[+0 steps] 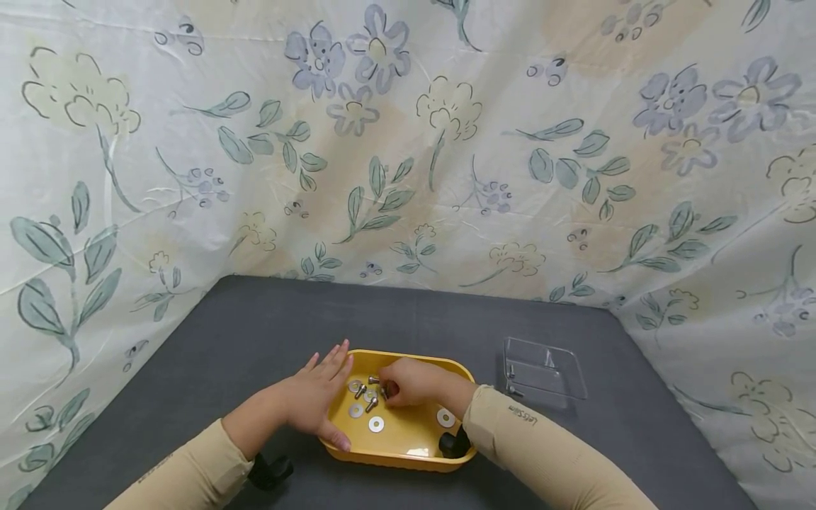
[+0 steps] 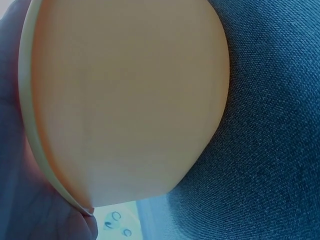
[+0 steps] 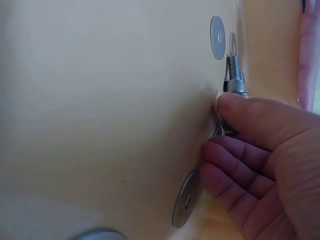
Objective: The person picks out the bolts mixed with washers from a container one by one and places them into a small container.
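A yellow tray [image 1: 408,464] holds several metal screws [image 1: 372,404] and flat washers [image 1: 376,424], mostly at its left side. My left hand [image 1: 316,397] rests on the tray's left rim with its fingers straight and its thumb over the near left corner. In the left wrist view, the palm lies against the rim [image 2: 26,90]. Inside the tray, my right hand [image 1: 414,382] has curled fingers and pinches a screw among the others. The right wrist view shows its thumb [image 3: 237,102] against a threaded screw [image 3: 233,75], whose lower part is partly hidden.
A clear plastic tray [image 1: 554,389] stands to the right on the dark grey table [image 1: 446,319], with screws [image 1: 515,391] at its left side. A floral cloth [image 1: 408,212] hangs around the table's back and sides. One washer [image 1: 445,418] lies at the yellow tray's right side.
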`<action>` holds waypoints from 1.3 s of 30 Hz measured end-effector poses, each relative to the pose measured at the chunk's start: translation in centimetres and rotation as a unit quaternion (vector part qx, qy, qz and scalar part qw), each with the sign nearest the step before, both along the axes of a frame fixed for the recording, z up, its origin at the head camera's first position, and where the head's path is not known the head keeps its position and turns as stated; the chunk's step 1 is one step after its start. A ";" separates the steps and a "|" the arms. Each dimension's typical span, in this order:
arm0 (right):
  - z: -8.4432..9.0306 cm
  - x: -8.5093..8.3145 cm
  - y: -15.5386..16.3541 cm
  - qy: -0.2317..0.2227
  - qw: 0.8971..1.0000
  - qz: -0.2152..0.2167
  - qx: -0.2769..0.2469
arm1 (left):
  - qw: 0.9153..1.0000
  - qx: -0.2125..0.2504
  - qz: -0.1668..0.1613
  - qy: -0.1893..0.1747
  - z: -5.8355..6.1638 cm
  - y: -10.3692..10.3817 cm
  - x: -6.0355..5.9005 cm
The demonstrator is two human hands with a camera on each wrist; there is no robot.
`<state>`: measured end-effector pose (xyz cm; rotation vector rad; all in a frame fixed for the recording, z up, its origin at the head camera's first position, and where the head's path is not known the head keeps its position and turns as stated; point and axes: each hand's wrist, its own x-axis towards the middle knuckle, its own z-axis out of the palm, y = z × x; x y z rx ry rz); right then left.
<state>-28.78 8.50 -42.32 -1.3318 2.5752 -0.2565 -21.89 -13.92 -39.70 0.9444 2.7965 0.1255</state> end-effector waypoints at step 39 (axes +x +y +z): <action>6.2 -0.7 3.5 -0.091 0.990 -0.039 -0.098 | 1.000 -0.006 0.015 -0.007 -0.1 0.1 -0.3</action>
